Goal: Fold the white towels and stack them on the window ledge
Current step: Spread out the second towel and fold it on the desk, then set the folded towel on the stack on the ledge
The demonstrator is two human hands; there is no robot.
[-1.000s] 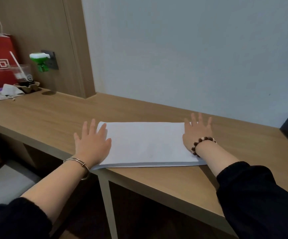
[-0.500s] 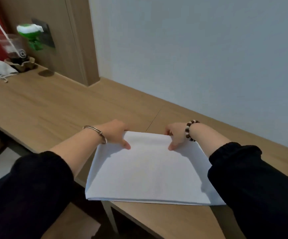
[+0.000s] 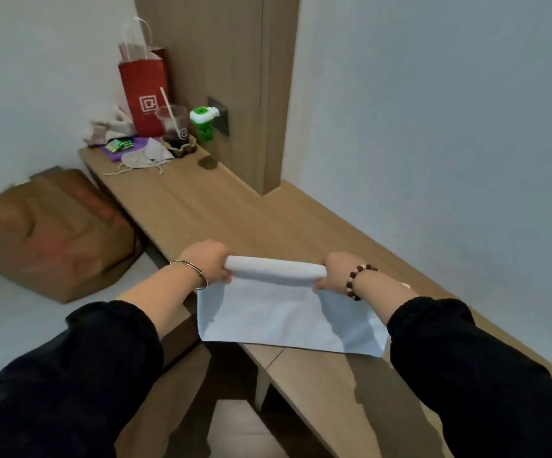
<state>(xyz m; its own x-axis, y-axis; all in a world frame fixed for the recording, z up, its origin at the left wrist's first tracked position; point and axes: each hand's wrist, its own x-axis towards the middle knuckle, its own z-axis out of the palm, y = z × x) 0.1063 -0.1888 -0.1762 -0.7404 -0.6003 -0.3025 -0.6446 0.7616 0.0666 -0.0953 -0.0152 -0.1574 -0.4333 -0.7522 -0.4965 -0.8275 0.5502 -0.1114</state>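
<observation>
A white towel (image 3: 287, 315) lies on the wooden desk (image 3: 202, 209), its near edge hanging over the desk's front. Its far edge is lifted and curled over toward me. My left hand (image 3: 210, 261) grips the left end of that lifted edge. My right hand (image 3: 334, 271) grips the right end, a bead bracelet on its wrist. Both arms wear black sleeves. No window ledge is in view.
At the desk's far left end stand a red paper bag (image 3: 142, 94), a plastic cup with a straw (image 3: 173, 127), a green and white plug-in device (image 3: 203, 122) and crumpled cloths (image 3: 145, 157). A brown paper bag (image 3: 53, 229) lies left of the desk.
Both hands went from pressing flat on the towel to gripping its far edge, then lifted that edge and drew it toward me. The camera swung left.
</observation>
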